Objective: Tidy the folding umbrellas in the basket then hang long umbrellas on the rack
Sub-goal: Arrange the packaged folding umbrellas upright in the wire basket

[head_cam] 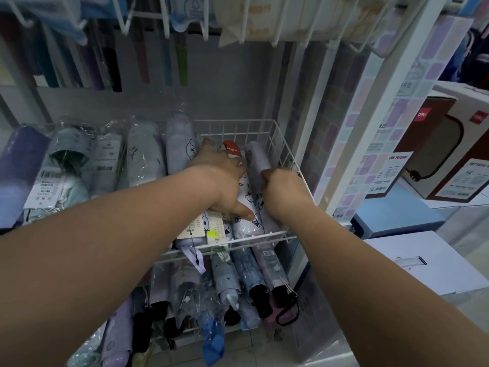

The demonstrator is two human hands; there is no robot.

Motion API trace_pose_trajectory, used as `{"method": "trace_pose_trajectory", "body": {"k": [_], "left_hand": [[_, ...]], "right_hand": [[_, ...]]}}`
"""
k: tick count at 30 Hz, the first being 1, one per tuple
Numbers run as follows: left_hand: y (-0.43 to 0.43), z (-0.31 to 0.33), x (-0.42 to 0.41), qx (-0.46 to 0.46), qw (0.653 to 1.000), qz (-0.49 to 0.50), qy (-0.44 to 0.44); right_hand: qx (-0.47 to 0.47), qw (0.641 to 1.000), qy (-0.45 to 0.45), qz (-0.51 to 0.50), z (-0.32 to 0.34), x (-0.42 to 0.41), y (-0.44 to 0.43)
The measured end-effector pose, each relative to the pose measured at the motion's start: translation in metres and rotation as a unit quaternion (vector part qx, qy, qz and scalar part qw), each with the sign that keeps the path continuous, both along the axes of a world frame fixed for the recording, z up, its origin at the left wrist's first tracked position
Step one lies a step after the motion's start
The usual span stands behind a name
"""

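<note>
L hand (219,168) on cartoon umbrella (247,205) | R hand (280,189) fingers hidden | basket (280,144)

wrapped folding umbrellas (148,152) in wire basket (277,144)

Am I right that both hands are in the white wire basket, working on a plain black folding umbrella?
Not quite. In the head view the left hand and right hand are in the white wire basket, but the folding umbrella is white with cartoon prints, not plain black.

A shop: bagged, tagged umbrellas (144,152) fill a wire basket (280,144), a price sticker (212,234) shows, and boxed goods (447,152) sit right of the basket.
</note>
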State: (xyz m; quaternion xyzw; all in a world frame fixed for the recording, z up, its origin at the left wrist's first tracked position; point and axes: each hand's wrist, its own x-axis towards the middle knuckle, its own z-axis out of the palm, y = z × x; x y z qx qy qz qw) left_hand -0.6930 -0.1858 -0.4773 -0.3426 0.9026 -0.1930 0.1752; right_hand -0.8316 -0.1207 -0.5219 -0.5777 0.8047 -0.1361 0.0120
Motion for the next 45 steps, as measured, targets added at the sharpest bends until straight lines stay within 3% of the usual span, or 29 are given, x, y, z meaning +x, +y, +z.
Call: {"method": "trace_pose_trajectory", "body": {"k": [3, 6, 9, 12, 15, 18, 23, 29, 37, 42, 45], "left_hand": [[0.006, 0.01, 0.011, -0.023, 0.997, -0.021, 0.072], [0.008, 0.022, 0.032, -0.026, 0.976, 0.0, 0.218], [0.004, 0.029, 0.066, -0.008, 0.937, 0.046, 0.346], [0.001, 0.029, 0.1, -0.016, 0.908, 0.074, 0.412], [0.002, 0.026, 0.121, 0.003, 0.912, 0.104, 0.396], [0.006, 0.024, 0.13, 0.033, 0.923, 0.105, 0.368], [0.014, 0.029, 0.133, 0.054, 0.933, 0.092, 0.343], [0.013, 0.031, 0.132, 0.05, 0.927, 0.125, 0.35], [0.033, 0.035, 0.117, 0.133, 0.924, 0.135, 0.331], [0.039, 0.045, 0.082, 0.159, 0.906, 0.086, 0.382], [0.04, 0.039, 0.049, 0.199, 0.884, 0.06, 0.418]], "right_hand": [[-0.072, 0.996, -0.039, 0.02, 0.009, 0.005, 0.004], [-0.137, 0.986, -0.082, 0.048, 0.019, 0.024, 0.002], [-0.18, 0.959, -0.205, 0.078, 0.034, 0.053, -0.006], [-0.168, 0.915, -0.357, 0.081, 0.044, 0.082, -0.015], [-0.15, 0.906, -0.39, 0.07, 0.042, 0.103, -0.025], [-0.112, 0.93, -0.342, 0.076, 0.044, 0.109, -0.028], [-0.084, 0.941, -0.311, 0.104, 0.044, 0.105, -0.026], [-0.127, 0.88, -0.451, 0.072, 0.039, 0.112, -0.022], [-0.146, 0.831, -0.535, 0.052, 0.039, 0.105, -0.02], [-0.193, 0.831, -0.521, 0.031, 0.058, 0.068, -0.012], [-0.2, 0.862, -0.465, 0.015, 0.068, 0.031, 0.002]]}}
